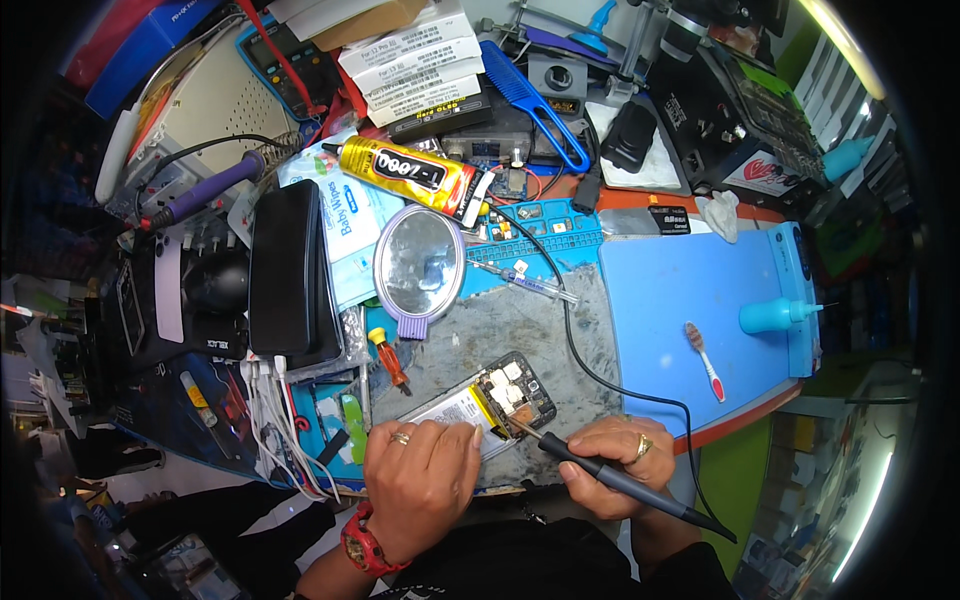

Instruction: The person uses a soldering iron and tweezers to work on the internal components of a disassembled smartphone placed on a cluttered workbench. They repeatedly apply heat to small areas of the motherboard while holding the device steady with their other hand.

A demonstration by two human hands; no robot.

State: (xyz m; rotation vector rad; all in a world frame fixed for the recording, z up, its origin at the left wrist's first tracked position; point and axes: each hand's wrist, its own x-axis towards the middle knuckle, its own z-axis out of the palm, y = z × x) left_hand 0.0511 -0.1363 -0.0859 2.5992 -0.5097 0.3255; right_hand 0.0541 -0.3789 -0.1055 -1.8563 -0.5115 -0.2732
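An opened smartphone point(521, 392) lies tilted near the bench's front edge, its circuit board and several pale shields bare, with a silver battery point(452, 414) beside them. My left hand point(420, 480), with a ring and a red watch, is closed around the battery end of the phone. A soldering iron point(612, 478) with a dark grey handle is gripped in my right hand point(618, 462). Its metal tip touches or hovers just over the board's lower part; I cannot tell which. The black cord runs from its back end up across the bench.
A round purple-framed mirror point(420, 262), a yellow glue tube point(410, 178) and a yellow-and-red screwdriver point(388, 360) lie beyond my left hand. White cables point(275, 420) hang at the left. On the blue mat point(660, 310) at right are a toothbrush point(704, 362) and a blue squeeze bottle point(775, 315).
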